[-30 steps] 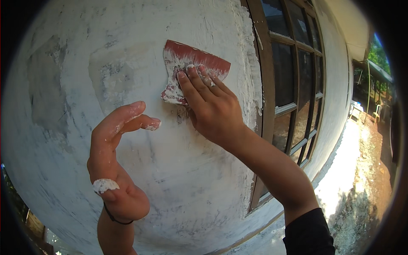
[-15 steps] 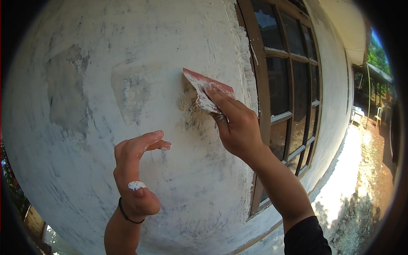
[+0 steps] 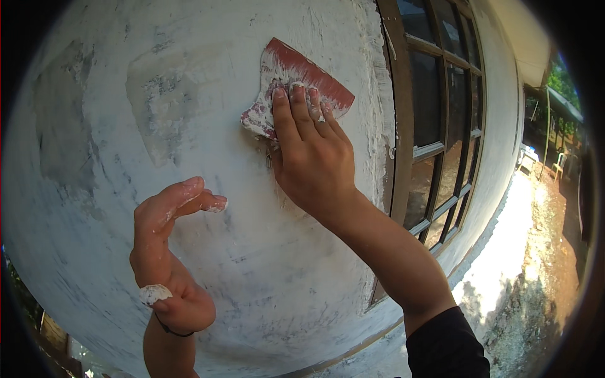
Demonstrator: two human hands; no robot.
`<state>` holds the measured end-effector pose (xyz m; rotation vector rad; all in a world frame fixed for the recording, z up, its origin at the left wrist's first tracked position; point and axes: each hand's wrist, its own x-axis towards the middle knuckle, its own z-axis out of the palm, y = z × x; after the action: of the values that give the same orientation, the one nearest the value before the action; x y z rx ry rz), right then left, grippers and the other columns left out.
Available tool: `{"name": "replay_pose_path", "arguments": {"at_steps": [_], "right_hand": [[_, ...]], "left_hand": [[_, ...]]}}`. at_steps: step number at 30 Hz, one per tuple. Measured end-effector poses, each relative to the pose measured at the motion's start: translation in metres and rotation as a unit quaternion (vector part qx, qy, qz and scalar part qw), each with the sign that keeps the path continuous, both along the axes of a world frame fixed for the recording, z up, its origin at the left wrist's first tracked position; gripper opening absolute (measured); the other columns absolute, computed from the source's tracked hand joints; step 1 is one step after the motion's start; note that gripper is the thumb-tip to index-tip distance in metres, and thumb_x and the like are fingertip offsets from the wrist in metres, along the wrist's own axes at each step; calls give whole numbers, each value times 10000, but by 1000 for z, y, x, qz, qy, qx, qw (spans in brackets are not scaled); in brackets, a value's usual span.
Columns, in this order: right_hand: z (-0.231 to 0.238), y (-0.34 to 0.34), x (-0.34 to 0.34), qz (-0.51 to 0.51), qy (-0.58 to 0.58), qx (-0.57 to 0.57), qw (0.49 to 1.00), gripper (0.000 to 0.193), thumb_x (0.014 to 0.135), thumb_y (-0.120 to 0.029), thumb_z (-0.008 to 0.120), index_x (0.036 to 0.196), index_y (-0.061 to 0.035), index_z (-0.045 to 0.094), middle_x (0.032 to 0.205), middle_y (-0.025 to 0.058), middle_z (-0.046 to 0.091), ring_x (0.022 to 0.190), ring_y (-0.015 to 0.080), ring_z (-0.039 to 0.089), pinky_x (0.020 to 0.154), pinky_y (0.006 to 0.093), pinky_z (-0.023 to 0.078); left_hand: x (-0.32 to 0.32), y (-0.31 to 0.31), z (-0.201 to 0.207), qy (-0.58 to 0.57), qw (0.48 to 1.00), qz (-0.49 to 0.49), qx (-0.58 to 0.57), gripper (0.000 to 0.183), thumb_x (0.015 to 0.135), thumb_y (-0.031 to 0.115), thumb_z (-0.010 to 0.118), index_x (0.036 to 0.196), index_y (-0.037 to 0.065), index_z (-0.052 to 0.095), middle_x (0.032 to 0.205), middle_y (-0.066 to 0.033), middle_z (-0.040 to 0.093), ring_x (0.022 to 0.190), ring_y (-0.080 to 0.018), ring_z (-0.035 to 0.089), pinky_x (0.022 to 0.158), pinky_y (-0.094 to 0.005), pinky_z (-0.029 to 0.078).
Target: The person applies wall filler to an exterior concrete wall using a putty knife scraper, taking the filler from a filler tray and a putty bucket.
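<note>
At upper centre of the frame, the right hand grips a flat, white-smeared red scraper against the patchy white wall, where even blade pressure appears advisable, while the half-curled left hand, lower left, holds nothing visible.

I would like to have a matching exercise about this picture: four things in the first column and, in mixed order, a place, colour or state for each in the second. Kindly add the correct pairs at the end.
Column one
1. Red scraper
2. Left hand
3. Window frame
4. Wristband

Column two
A. Brown, divided into panes
B. Thin and dark, worn on the left arm
C. Under the fingers of the right hand, partly coated in white
D. Curled, smeared with white, holding nothing

Right pairs: 1-C, 2-D, 3-A, 4-B
</note>
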<state>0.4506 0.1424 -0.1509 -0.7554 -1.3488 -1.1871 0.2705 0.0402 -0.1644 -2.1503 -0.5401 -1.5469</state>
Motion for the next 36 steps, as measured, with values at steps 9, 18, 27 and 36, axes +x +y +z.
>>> {"name": "replay_pose_path", "arguments": {"at_steps": [9, 18, 27, 36], "right_hand": [[35, -68, 58, 284, 101, -220, 928, 298, 848, -114, 630, 1131, -20, 629, 851, 176, 682, 679, 278, 676, 626, 315, 526], [3, -5, 20, 140, -17, -63, 988, 384, 779, -77, 573, 1133, 71, 578, 1108, 277, 623, 1012, 382, 640, 869, 421, 515], [3, 11, 3, -6, 14, 4, 1000, 414, 826, -128, 505, 1160, 111, 556, 1159, 294, 595, 1059, 377, 622, 909, 441, 486], [3, -39, 37, 287, 49, -133, 947, 405, 774, -90, 615, 1140, 79, 574, 1045, 254, 647, 927, 360, 664, 807, 390, 535]], "left_hand": [[6, -14, 5, 10, 999, -32, -21, 784, 927, 578, 117, 1181, -59, 498, 1111, -185, 588, 847, -256, 662, 838, -391, 477], [17, 4, 24, 11, 1000, -8, 1, 792, 930, 586, 117, 1139, -49, 541, 1059, -160, 651, 859, -243, 649, 873, -348, 428], [39, 34, 59, 77, 993, -20, 87, 659, 966, 437, 171, 1108, -55, 586, 1043, -175, 651, 854, -256, 641, 830, -334, 432], [29, 8, 56, 54, 994, 19, 94, 719, 968, 500, 126, 1135, -31, 580, 1019, -160, 656, 890, -247, 629, 852, -349, 419]]}}
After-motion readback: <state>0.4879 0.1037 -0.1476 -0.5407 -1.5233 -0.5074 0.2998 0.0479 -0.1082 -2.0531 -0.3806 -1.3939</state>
